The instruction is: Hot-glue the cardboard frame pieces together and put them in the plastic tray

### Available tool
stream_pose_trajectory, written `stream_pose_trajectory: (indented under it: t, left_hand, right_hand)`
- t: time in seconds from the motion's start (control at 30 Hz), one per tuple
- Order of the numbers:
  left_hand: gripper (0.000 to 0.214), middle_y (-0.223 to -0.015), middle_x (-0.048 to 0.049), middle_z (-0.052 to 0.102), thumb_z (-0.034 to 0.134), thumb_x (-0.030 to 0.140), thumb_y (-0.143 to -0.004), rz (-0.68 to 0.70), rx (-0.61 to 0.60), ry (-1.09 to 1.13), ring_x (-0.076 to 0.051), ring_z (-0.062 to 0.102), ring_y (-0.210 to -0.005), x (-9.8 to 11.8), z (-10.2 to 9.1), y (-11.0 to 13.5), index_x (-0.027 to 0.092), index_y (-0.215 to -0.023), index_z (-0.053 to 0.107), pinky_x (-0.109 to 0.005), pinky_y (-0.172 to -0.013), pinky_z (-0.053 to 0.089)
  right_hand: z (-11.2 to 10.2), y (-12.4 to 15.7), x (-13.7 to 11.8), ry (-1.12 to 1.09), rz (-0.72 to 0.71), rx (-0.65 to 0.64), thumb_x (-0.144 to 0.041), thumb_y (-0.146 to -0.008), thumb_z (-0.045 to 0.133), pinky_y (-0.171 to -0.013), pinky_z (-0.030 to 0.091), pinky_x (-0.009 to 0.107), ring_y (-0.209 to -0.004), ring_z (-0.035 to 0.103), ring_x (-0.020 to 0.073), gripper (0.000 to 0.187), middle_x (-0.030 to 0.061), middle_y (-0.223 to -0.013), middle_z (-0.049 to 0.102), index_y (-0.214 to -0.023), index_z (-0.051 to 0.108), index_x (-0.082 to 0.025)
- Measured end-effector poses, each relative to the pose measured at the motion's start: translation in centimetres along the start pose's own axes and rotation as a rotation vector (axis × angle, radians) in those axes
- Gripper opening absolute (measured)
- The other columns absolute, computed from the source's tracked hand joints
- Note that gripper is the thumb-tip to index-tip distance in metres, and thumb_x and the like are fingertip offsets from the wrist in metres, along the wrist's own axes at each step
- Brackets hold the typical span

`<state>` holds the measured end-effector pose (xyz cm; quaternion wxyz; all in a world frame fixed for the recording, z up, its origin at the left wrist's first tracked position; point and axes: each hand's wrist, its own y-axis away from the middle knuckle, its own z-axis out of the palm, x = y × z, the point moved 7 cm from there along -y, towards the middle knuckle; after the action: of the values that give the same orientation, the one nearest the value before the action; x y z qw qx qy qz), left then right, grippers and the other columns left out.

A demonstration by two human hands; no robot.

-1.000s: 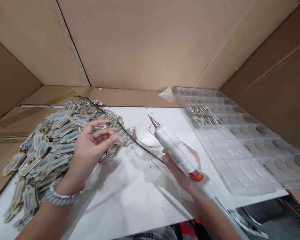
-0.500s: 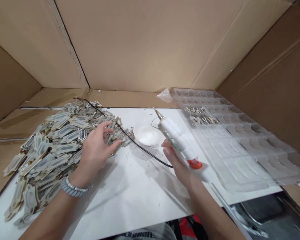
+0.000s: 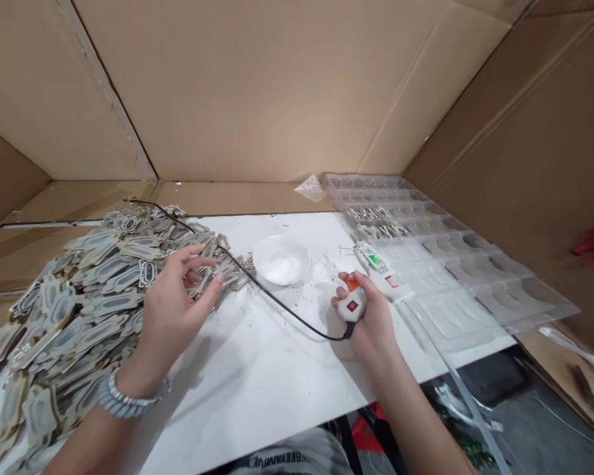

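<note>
My right hand (image 3: pixel 373 316) is wrapped round the handle of a glue gun (image 3: pixel 352 306), with an orange trigger by the fingers. The butt of the handle, marked with a red square, faces me, and a black cable (image 3: pixel 287 307) runs from it across to the left. Green and red markings show on the white barrel; I cannot make out the nozzle clearly. Over the near-right edge of a heap of flat, grey, frame-shaped pieces (image 3: pixel 96 303), my left hand (image 3: pixel 178 297) hovers with thumb and fingers apart. Nothing shows between them.
A round white dish (image 3: pixel 281 260) stands between my hands on the white board (image 3: pixel 267 382). On the right lies a clear compartment tray (image 3: pixel 465 264), with small metallic pieces (image 3: pixel 381 227) in some cells. Cardboard walls (image 3: pixel 257 92) enclose the back and sides.
The glue gun has turned in my right hand: its nozzle pointed up and away, and now the handle's butt faces me. My left hand stays open near the heap. The whole view has shifted slightly.
</note>
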<state>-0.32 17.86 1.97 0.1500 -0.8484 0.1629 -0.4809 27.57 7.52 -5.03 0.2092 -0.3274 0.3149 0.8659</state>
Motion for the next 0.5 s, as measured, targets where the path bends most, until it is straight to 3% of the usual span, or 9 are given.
stream_pose_trajectory:
  t: [0.23, 0.33, 0.5]
  left_hand:
    - [0.047, -0.105, -0.004, 0.071, 0.062, 0.045, -0.084, 0.078, -0.042, -0.118, -0.02, 0.058, -0.078, 0.4, 0.4, 0.1, 0.026, -0.125, 0.051, -0.032, -0.08, 0.047]
    - [0.046, -0.103, -0.0027, 0.072, 0.057, 0.05, -0.084, 0.1, -0.037, -0.205, -0.02, 0.058, -0.076, 0.2, 0.4, 0.0, 0.027, -0.123, 0.05, -0.035, -0.078, 0.05]
    - [0.045, -0.102, -0.0007, 0.072, 0.051, 0.054, -0.085, 0.129, -0.05, -0.289, -0.02, 0.061, -0.076, -0.1, 0.8, -0.2, 0.03, -0.123, 0.048, -0.034, -0.074, 0.052]
  right_hand:
    - [-0.1, -1.4, 1.6, 0.058, 0.21, 0.053, -0.018, -0.077, 0.072, -0.039, 0.049, 0.015, -0.044, 0.054, 0.0056, 0.01, -0.0035, -0.064, 0.063, -0.082, 0.063, -0.017]
    - [-0.1, -1.8, 1.3, 0.085, 0.219, 0.067, -0.015, -0.082, 0.067, -0.049, 0.055, 0.016, -0.052, 0.061, 0.0076, 0.002, -0.0006, -0.064, 0.065, -0.082, 0.066, -0.016]
    - [-0.7, -1.2, 0.2, 0.108, 0.182, 0.045, -0.011, -0.08, 0.067, -0.06, 0.058, 0.019, -0.069, 0.068, 0.0108, 0.007, 0.0008, -0.075, 0.07, -0.08, 0.065, -0.017]
